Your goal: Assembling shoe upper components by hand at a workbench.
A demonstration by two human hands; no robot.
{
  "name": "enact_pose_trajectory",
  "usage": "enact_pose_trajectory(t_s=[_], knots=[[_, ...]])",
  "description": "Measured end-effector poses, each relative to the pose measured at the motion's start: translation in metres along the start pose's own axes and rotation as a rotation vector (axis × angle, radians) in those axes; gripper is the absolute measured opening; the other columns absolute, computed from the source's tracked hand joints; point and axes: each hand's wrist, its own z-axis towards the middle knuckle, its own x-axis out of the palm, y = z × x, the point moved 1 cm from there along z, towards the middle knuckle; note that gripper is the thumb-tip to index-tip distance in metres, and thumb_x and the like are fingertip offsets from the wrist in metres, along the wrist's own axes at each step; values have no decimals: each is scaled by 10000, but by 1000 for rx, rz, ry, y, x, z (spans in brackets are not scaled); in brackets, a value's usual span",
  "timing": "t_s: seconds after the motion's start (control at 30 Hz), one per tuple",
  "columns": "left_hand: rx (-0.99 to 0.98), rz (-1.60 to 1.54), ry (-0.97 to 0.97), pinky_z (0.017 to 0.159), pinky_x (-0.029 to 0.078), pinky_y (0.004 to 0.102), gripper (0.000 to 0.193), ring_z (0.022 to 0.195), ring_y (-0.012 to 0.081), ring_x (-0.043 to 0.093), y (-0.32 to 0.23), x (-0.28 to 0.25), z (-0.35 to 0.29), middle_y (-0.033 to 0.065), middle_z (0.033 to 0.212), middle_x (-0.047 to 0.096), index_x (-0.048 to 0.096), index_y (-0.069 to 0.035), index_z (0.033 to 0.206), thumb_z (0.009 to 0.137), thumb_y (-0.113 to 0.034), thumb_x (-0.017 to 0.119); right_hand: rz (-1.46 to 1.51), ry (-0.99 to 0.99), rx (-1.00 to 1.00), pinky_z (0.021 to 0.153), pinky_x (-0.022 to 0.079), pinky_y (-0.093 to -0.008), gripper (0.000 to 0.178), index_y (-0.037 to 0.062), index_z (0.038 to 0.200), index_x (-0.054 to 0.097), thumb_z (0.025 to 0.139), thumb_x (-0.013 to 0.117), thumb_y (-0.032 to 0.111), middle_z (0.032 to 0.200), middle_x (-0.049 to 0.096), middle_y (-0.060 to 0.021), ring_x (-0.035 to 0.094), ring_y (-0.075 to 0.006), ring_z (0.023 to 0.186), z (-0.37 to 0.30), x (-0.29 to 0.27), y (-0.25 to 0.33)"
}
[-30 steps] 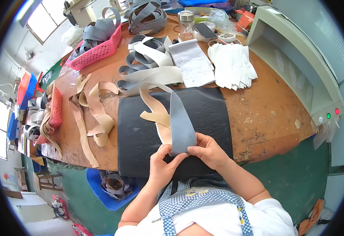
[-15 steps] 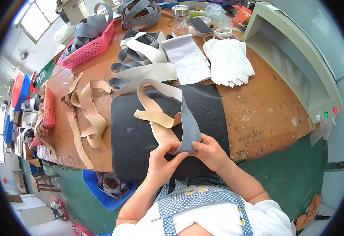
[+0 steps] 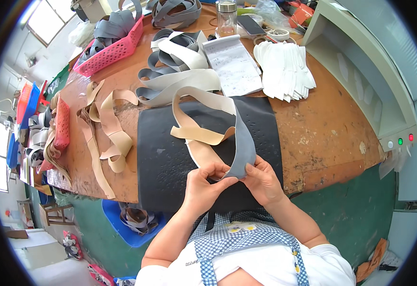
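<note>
Between both hands (image 3: 232, 183), grey strap (image 3: 243, 145) end (pinched), over black mat (image 3: 165, 157)

Bright daylight from windows (image 3: 41, 14) at left, possibly overexposed; soft shadows, fisheye-bent edges

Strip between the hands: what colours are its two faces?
Strip: grey outside, beige inside. Head view.

Premises are presenting as a leather-goods workshop: cut strips (image 3: 175, 90) are lying across a worn workbench (image 3: 323, 124), pink baskets (image 3: 111, 50) are holding stock.
</note>
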Motion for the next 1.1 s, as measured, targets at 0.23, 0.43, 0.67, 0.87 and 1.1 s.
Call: enact_pose_trajectory(t_s=[0.23, 0.43, 0.67, 0.87, 1.1], knots=[[75, 36, -97, 750, 510, 224, 202, 770, 71, 626, 3, 7, -6, 15, 881, 713, 707, 15, 984, 815, -35, 807, -25, -19, -12, 985, 475, -384, 297, 50, 1258, 563, 990, 629, 158, 1126, 674, -55, 639, -167, 1056, 6, 9, 3], [216, 280, -232, 701, 502, 232, 191, 704, 96, 614, -11, 8, -7, 38, 824, 683, 678, 5, 912, 784, -29, 816, -99, -28, 5, 994, 473, -379, 338, 27, 1279, 533, 975, 642, 130, 1140, 659, -61, 626, -157, 1070, 7, 10, -4], [185, 267, -209, 661, 501, 244, 201, 683, 103, 614, -7, 2, -11, 47, 825, 683, 673, 6, 912, 771, -20, 814, -57, 2, 43, 966, 503, -350, 359, 17, 1281, 528, 956, 660, 91, 1140, 658, -70, 635, -149, 1056, 10, 15, -6], [159, 326, -186, 695, 476, 262, 166, 737, 120, 587, -9, 0, -10, 42, 838, 656, 660, 5, 930, 827, -58, 772, -116, -13, 28, 941, 518, -318, 317, 11, 1251, 553, 962, 659, 86, 1137, 661, -63, 633, -130, 1045, 14, 19, -10], [171, 311, -156, 641, 459, 342, 195, 713, 233, 559, -2, -1, -12, 108, 822, 584, 591, 13, 848, 808, -54, 770, -160, -33, 6, 918, 523, -294, 243, 7, 1182, 603, 965, 664, 96, 1094, 672, -48, 633, -113, 1001, 13, 20, -16]])
